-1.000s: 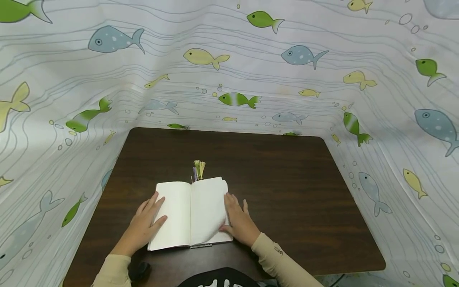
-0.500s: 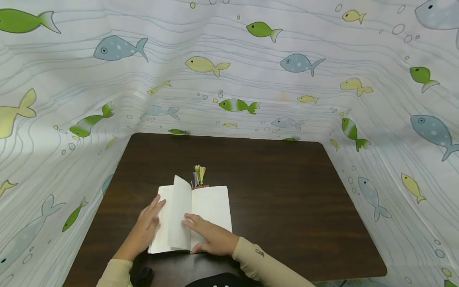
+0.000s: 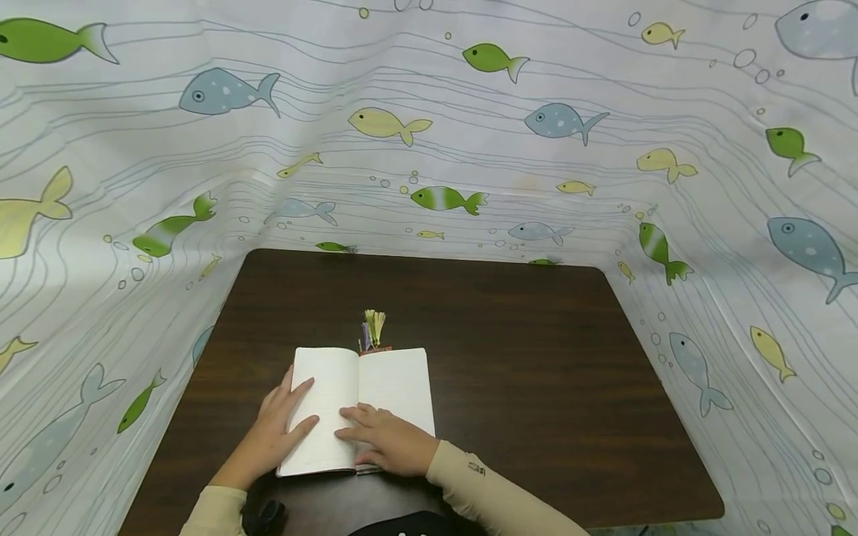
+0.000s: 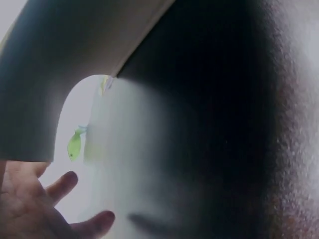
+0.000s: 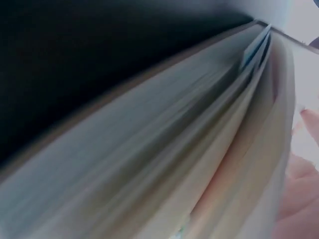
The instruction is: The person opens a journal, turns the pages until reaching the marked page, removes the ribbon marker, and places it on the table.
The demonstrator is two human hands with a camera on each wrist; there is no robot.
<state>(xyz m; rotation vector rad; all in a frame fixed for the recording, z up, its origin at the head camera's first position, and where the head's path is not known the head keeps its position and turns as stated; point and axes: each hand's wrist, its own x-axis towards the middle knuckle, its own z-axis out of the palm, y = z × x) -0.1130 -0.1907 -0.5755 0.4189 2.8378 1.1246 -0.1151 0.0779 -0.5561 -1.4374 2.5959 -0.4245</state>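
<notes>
A notebook [image 3: 398, 380] with blank-looking white pages lies open near the front of the dark table. My left hand [image 3: 271, 432] rests on the outer edge of the left page, fingers and thumb spread. Across the lower middle of the notebook lies my right hand [image 3: 392, 441], its straight fingers reaching over the centre fold onto the left page. Yellow-green and purple tassels [image 3: 373, 327] stick out past the notebook's top at the fold. In the right wrist view the page edges [image 5: 164, 144] fan out close to the camera, with part of my right hand [image 5: 299, 199] at the right.
The brown wooden table [image 3: 536, 372] stretches away to the right and behind the notebook. A white curtain [image 3: 469, 134] printed with fish surrounds it on the back and sides. Beside the left sleeve is a small black object [image 3: 268, 515] at the near side.
My right hand has moved from the right page's edge leftward over the fold, carrying a page across. That page stood half raised and now lies flat on the left side.
</notes>
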